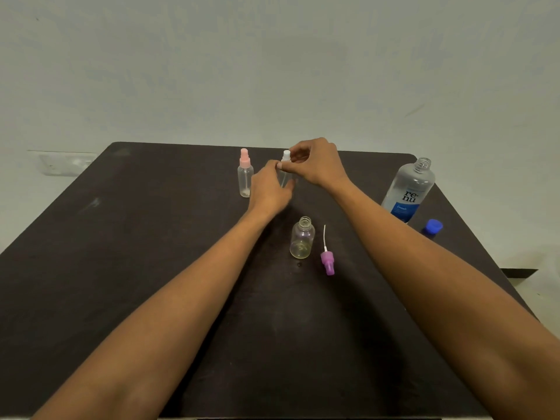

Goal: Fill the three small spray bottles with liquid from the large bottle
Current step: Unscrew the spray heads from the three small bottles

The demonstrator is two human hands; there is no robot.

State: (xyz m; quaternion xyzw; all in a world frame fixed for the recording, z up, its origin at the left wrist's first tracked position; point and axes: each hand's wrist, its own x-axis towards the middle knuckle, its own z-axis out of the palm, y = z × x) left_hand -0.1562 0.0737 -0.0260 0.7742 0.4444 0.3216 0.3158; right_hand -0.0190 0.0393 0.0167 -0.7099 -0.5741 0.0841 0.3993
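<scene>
A small clear spray bottle with a white spray top (286,156) stands at the back middle of the dark table. My left hand (269,187) grips its body and my right hand (315,163) pinches its white top. To its left stands a spray bottle with a pink top (245,174). Nearer me, an uncapped small bottle (302,237) holds a little liquid at the bottom; its purple spray head (328,261) with its tube lies beside it. The large clear bottle (409,189) with a blue label stands uncapped at the right.
A blue cap (432,227) lies on the table (121,253) near its right edge, beside the large bottle. A pale wall rises behind the table's far edge. A light floor shows beyond the right edge.
</scene>
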